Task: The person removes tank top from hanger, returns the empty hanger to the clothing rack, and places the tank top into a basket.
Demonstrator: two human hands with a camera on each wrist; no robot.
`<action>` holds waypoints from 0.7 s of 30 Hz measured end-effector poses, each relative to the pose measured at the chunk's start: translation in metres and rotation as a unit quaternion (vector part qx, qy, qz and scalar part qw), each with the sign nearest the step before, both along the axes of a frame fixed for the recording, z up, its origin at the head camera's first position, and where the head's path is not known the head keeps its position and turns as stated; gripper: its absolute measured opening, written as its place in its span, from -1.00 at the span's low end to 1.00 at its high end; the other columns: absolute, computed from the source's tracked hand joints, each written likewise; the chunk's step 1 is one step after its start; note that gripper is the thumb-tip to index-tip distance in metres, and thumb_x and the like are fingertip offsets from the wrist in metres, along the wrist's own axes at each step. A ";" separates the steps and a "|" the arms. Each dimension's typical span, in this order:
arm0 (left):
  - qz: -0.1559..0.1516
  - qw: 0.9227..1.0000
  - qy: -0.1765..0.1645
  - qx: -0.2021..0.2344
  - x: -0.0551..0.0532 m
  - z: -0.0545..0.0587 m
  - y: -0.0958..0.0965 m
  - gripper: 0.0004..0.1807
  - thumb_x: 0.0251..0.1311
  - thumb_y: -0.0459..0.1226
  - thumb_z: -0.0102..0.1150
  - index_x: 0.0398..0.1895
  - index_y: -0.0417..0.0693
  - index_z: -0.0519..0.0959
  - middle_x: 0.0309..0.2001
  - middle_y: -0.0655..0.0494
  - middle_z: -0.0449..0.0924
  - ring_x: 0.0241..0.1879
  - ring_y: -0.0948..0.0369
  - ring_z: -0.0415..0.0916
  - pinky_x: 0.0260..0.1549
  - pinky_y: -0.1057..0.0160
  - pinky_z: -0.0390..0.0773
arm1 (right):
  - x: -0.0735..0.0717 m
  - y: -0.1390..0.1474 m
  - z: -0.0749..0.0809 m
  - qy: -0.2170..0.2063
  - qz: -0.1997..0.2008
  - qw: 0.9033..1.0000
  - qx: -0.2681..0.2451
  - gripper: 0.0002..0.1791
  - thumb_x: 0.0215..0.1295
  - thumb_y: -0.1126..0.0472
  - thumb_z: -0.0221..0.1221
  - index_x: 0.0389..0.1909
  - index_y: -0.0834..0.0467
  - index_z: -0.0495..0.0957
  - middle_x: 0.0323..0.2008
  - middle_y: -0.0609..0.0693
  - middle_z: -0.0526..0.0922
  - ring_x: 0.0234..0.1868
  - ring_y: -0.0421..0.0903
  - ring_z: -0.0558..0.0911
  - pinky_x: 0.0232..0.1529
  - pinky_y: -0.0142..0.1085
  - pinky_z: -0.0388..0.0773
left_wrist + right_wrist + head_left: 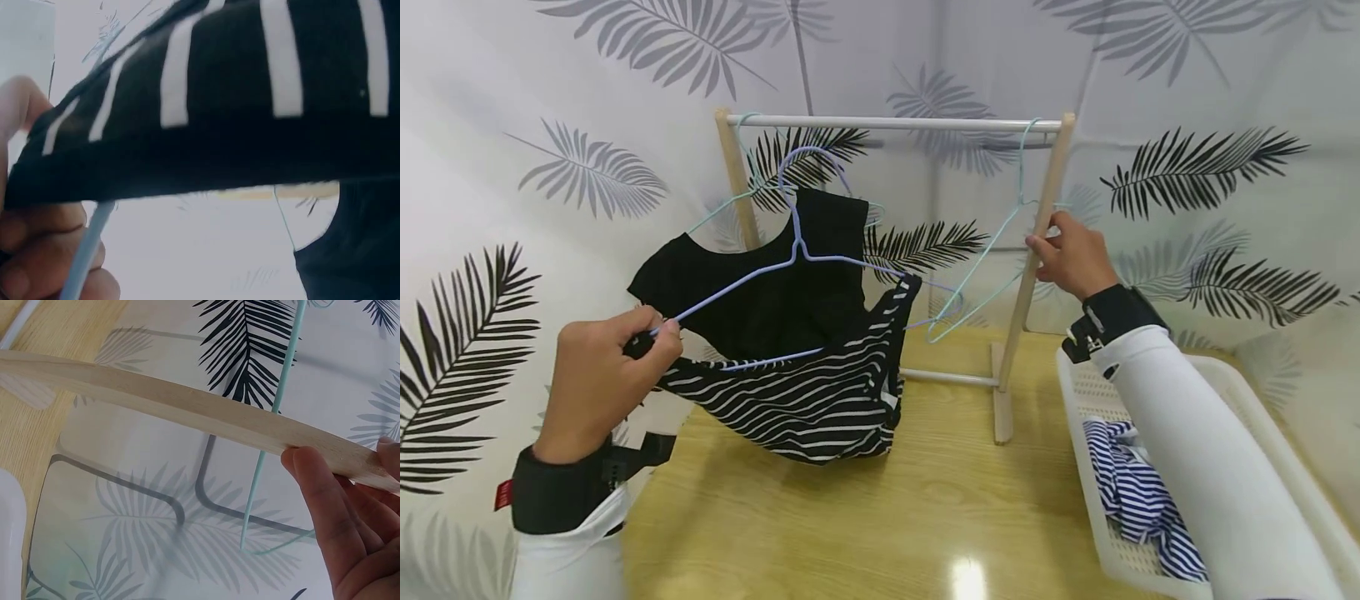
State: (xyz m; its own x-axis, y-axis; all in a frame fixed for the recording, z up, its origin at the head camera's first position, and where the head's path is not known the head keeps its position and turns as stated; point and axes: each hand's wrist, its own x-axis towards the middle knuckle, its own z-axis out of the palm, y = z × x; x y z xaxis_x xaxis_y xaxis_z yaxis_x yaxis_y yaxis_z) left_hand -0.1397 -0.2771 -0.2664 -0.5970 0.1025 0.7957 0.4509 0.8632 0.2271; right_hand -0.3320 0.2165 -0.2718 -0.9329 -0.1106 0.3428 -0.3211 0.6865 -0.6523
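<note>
My left hand [607, 367] grips the left end of a lavender hanger [737, 285] together with the edge of a black-and-white striped garment [808, 400]. The garment hangs from the hanger's lower part, its kind unclear; in the left wrist view its striped cloth [225, 69] crosses above the curled fingers. Behind it, a black sleeveless top [760, 283] hangs from a mint hanger on the rack's left side. My right hand [1075, 257] pinches the right wooden post [1024, 304] of the rack, fingers on one side and thumb on the other in the right wrist view.
The white rail [895, 123] spans the rack, with a bare mint hanger [973, 271] near its right end. A white basket [1093, 508] holding a blue-and-white striped garment [1138, 492] stands right on the wooden table [880, 533]. A leaf-patterned curtain [925, 50] hangs behind.
</note>
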 end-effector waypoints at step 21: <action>-0.031 0.999 -0.038 -0.005 0.046 -0.006 -0.045 -0.58 0.06 -0.40 0.19 -0.76 0.23 0.27 -0.75 0.39 0.01 -0.75 0.49 -0.05 -0.73 0.46 -0.06 | 0.001 -0.002 -0.002 0.001 -0.003 1.000 0.005 -0.59 0.45 0.06 0.04 0.07 0.31 0.34 -0.03 0.45 0.57 -0.27 0.22 0.70 -0.44 -0.29 0.63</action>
